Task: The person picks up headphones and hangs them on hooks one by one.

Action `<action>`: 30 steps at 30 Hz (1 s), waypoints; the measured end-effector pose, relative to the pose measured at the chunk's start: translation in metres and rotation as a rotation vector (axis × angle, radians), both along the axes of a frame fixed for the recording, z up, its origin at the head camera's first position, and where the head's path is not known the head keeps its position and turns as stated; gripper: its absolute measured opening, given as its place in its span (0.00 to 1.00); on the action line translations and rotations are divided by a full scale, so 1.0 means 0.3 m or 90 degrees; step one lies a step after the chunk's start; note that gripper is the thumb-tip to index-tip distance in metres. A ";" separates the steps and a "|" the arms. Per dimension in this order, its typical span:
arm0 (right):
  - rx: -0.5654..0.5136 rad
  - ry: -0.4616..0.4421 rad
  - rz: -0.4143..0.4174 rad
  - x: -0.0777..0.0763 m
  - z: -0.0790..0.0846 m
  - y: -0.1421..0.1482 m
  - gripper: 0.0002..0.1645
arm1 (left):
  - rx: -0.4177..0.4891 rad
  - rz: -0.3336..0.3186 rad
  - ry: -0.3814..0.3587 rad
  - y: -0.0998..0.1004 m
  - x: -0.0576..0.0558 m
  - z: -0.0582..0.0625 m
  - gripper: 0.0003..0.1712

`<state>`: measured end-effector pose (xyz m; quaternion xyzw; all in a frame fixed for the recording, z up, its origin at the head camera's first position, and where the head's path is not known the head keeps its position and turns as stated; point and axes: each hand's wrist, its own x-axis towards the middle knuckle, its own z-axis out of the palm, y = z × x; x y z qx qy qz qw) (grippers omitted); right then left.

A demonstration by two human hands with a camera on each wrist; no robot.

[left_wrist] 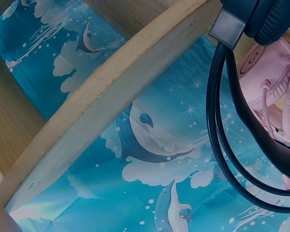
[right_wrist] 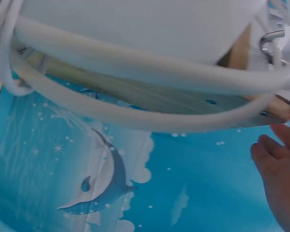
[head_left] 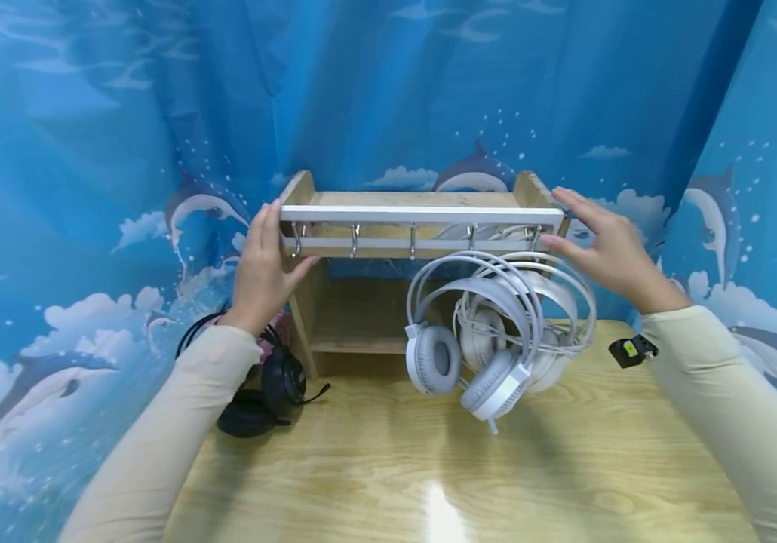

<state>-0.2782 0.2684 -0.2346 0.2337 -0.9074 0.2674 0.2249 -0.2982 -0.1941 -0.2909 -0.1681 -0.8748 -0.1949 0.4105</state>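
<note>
A small wooden shelf (head_left: pixel 368 197) with a white front rail and several metal hooks (head_left: pixel 412 240) stands on the table. My left hand (head_left: pixel 262 271) lies against its left end, fingers straight and thumb toward the front. At the right end is my right hand (head_left: pixel 609 245), with its fingers extended and thumb spread, the fingertips at the shelf's side. Two white headphones (head_left: pixel 500 385) hang from the hooks on the right, their cables looped about the rear pair. In the right wrist view, a white headband (right_wrist: pixel 135 67) crosses in front of the wooden side panel (right_wrist: pixel 183 101).
Black headphones (head_left: pixel 284 377) with a microphone sit left of the shelf, by my left forearm. Behind them are pink headphones (left_wrist: pixel 261 72). A small black device (head_left: pixel 633 351) is by my right sleeve. A blue dolphin-print curtain (head_left: pixel 388 90) hangs behind the wood-grain table (head_left: pixel 361 467).
</note>
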 end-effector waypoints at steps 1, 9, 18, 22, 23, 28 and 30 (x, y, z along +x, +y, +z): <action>0.002 -0.005 0.002 -0.006 -0.001 -0.001 0.42 | 0.000 0.001 0.000 0.002 0.000 0.001 0.54; 0.034 0.054 -0.033 -0.041 -0.023 -0.009 0.43 | -0.013 0.011 -0.011 0.012 0.006 0.007 0.54; 0.063 0.080 -0.039 -0.049 -0.026 -0.014 0.44 | -0.001 0.012 -0.014 0.009 0.005 0.005 0.55; 0.074 0.085 -0.043 -0.050 -0.021 -0.014 0.44 | -0.009 0.009 -0.010 0.007 0.002 0.008 0.54; 0.076 0.084 -0.045 -0.051 -0.021 -0.014 0.44 | -0.012 0.010 -0.011 0.005 0.003 0.009 0.54; 0.077 0.072 -0.040 -0.059 -0.023 -0.019 0.44 | -0.014 0.000 -0.023 -0.016 0.013 0.014 0.55; 0.076 0.072 -0.040 -0.059 -0.024 -0.019 0.44 | -0.003 -0.011 -0.033 -0.025 0.021 0.016 0.56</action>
